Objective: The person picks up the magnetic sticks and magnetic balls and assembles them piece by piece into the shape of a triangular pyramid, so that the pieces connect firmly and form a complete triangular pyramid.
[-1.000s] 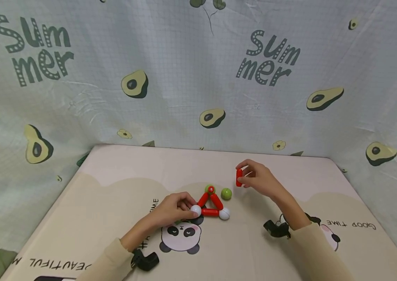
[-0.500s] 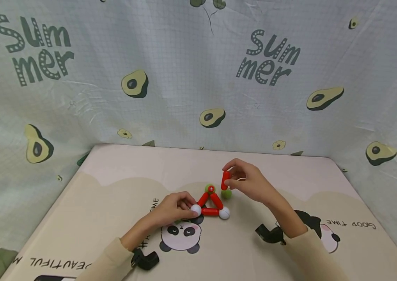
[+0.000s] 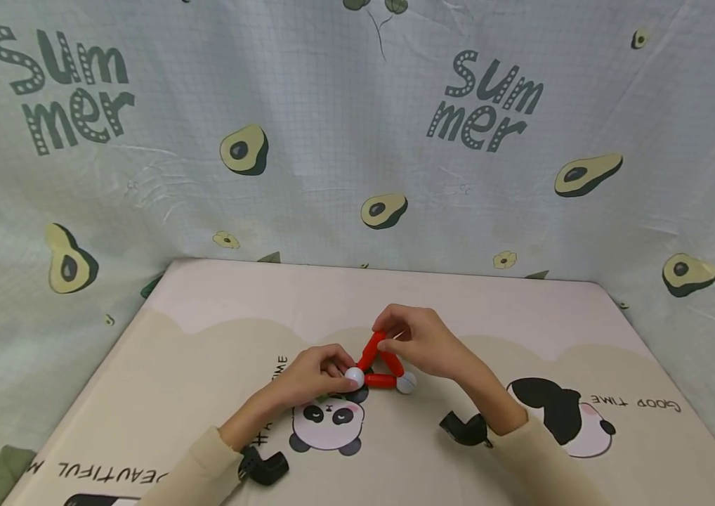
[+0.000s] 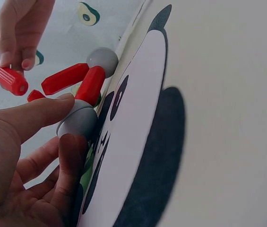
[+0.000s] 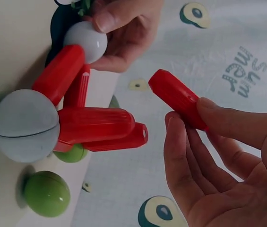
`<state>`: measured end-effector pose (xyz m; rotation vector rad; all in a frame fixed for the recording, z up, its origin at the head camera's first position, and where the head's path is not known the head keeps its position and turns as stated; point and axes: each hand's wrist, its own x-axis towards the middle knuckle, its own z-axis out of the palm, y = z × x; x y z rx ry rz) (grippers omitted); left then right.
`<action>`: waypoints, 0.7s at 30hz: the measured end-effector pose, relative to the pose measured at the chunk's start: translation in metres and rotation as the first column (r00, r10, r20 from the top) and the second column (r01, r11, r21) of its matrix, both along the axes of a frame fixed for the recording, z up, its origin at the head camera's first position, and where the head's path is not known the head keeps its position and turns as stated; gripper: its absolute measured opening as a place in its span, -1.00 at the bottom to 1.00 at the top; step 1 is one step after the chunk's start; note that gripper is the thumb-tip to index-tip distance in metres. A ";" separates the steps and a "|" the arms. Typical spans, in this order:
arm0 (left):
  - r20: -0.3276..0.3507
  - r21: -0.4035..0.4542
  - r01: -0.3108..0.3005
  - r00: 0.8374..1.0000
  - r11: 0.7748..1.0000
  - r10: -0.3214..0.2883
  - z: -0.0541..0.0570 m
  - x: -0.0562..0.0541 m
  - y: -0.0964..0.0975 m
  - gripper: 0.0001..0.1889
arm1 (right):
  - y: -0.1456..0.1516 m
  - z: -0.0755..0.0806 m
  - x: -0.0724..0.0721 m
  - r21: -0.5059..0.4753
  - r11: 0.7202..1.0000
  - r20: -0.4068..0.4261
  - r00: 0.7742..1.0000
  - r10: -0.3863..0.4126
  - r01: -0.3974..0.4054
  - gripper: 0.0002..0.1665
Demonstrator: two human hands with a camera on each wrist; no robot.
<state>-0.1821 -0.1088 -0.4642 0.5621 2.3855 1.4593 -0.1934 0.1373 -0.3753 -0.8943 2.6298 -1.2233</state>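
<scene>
My left hand pinches the left white ball of a small triangular frame made of red rods and balls. One red rod joins it to a second white ball; other red rods rise from the frame toward one another. My right hand holds a loose red rod between thumb and fingertips, above the frame. In the right wrist view a gap shows between this rod and the raised rod ends. A green ball sits at the frame's far corner, hidden by my right hand in the head view.
A separate green ball lies beside the frame on the printed tabletop. Black wrist devices sit at both sleeves. A fabric backdrop with avocado prints hangs behind the table.
My right hand has moved left with the red rod, from right of the loose green ball to over the frame. My left hand stays on the white ball.
</scene>
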 end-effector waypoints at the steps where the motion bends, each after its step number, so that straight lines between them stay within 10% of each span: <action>1: -0.001 -0.001 -0.001 1.000 1.000 0.001 0.000 0.000 0.000 -0.70 | -0.001 -0.001 0.000 0.010 1.000 -0.005 1.000 0.004 -0.004 -0.81; 21: 0.001 0.001 -0.020 1.000 1.000 0.020 -0.001 0.001 0.001 -0.70 | -0.019 -0.019 0.006 0.142 0.990 -0.101 0.995 0.019 -0.004 -0.81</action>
